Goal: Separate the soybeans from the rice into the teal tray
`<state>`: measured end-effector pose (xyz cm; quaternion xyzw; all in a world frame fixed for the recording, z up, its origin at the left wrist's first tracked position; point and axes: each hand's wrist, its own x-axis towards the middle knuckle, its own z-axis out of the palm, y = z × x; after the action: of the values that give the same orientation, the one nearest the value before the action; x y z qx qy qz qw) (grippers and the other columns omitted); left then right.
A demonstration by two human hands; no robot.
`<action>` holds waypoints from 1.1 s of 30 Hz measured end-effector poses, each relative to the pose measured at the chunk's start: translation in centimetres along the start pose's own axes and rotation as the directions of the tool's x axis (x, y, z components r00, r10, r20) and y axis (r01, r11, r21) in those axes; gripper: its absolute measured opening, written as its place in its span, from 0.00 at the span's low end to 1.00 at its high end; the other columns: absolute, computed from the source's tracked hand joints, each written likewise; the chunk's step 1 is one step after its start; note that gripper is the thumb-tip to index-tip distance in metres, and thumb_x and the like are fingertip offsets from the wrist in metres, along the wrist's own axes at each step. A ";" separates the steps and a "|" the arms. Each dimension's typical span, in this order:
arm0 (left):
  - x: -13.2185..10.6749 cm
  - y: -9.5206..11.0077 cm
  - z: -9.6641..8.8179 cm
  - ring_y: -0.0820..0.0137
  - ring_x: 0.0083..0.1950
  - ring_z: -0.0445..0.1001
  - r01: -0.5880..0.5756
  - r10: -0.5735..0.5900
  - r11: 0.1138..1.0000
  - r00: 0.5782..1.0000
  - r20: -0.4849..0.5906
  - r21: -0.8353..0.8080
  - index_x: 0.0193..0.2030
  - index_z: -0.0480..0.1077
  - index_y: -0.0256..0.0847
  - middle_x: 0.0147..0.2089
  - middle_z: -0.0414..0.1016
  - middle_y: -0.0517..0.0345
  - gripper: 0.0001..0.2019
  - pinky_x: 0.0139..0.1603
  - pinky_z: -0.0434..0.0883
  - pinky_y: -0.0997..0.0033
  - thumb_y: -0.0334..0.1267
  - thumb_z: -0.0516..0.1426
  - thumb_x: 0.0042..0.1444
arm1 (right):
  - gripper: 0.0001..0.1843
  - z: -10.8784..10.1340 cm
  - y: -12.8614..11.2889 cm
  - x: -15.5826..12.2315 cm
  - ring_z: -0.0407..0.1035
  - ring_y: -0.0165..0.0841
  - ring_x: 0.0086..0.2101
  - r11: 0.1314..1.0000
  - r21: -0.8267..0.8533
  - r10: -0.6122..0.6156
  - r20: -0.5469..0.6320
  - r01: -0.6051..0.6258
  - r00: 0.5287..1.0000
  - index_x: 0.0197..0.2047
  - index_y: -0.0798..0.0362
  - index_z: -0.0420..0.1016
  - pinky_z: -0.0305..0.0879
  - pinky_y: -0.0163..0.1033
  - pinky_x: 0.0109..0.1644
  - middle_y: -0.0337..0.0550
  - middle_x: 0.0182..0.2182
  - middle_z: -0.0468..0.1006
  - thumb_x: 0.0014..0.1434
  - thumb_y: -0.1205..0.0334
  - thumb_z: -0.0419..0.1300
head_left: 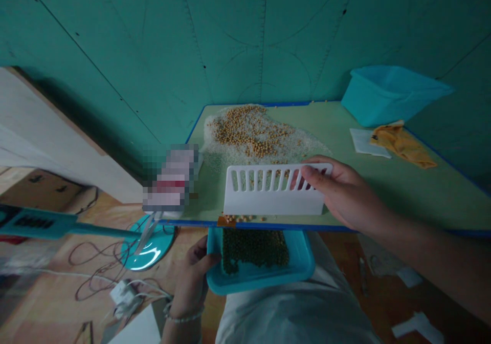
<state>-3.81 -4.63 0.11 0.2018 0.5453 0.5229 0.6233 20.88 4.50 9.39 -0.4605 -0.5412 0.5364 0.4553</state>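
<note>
My right hand (343, 193) is closed on the right end of a white slotted plastic scraper (268, 190), held upright on the green table (402, 185) near its front edge. A few yellow beans (240, 218) lie at the edge just in front of the scraper. Behind it spreads a pile of white rice mixed with yellow beans (255, 131). My left hand (194, 277) grips the left rim of a blue tray (261, 277) held below the table edge over my lap. The tray holds a layer of beans (255, 246).
A blue plastic tub (387, 93) stands at the table's back right, with an orange cloth (402, 144) and a white paper (368, 142) beside it. A blurred-out object (171, 180) sits at the table's left corner. Cables (111, 277) and a teal fan base (151, 246) lie on the floor.
</note>
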 end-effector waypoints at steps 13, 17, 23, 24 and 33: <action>-0.4 0.1 0.7 0.67 0.26 0.74 0.007 -0.006 0.999 1.000 0.023 -0.041 0.27 0.77 0.42 0.19 0.75 0.64 0.12 0.25 0.68 0.73 0.28 0.63 0.30 | 0.12 0.0 0.1 -0.7 0.68 0.30 0.25 1.000 0.008 0.003 0.024 -0.003 1.000 0.30 0.48 0.73 0.61 0.35 0.30 0.35 0.24 0.76 0.52 0.48 0.60; -0.3 -0.1 0.5 0.68 0.26 0.73 0.004 -0.003 0.999 1.000 0.012 -0.032 0.28 0.77 0.42 0.18 0.74 0.64 0.12 0.24 0.67 0.75 0.28 0.62 0.30 | 0.12 0.0 0.2 -1.0 0.68 0.29 0.25 1.000 0.027 0.015 0.031 -0.016 0.999 0.30 0.48 0.74 0.61 0.35 0.30 0.35 0.25 0.76 0.52 0.49 0.61; 0.1 -0.4 0.0 0.71 0.23 0.71 0.013 -0.012 1.000 0.998 0.057 -0.022 0.26 0.77 0.41 0.19 0.74 0.64 0.10 0.25 0.68 0.75 0.30 0.63 0.30 | 0.12 -0.3 -0.9 -0.9 0.68 0.30 0.24 0.996 0.083 -0.017 -0.029 0.019 0.999 0.27 0.47 0.72 0.63 0.35 0.29 0.34 0.23 0.74 0.49 0.48 0.62; 0.1 -0.4 -0.1 0.71 0.24 0.71 0.021 -0.020 1.000 0.997 0.068 -0.016 0.26 0.77 0.41 0.19 0.74 0.64 0.10 0.26 0.69 0.75 0.30 0.63 0.30 | 0.12 -0.4 -1.2 -0.8 0.67 0.30 0.24 0.996 0.090 -0.026 -0.046 0.030 0.999 0.27 0.46 0.72 0.63 0.36 0.28 0.34 0.22 0.74 0.49 0.48 0.63; 0.1 -0.4 -0.2 0.72 0.23 0.71 0.036 -0.035 0.999 0.993 0.117 -0.005 0.27 0.77 0.43 0.18 0.72 0.65 0.10 0.23 0.66 0.78 0.29 0.63 0.33 | 0.11 -0.4 0.1 -1.1 0.67 0.29 0.24 0.999 0.044 0.011 -0.036 -0.009 0.999 0.29 0.46 0.72 0.61 0.34 0.27 0.33 0.23 0.74 0.51 0.48 0.61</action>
<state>-3.81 -4.74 -0.27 0.2201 0.5095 0.5011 0.6640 21.42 3.46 9.33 -0.4628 -0.5187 0.5419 0.4723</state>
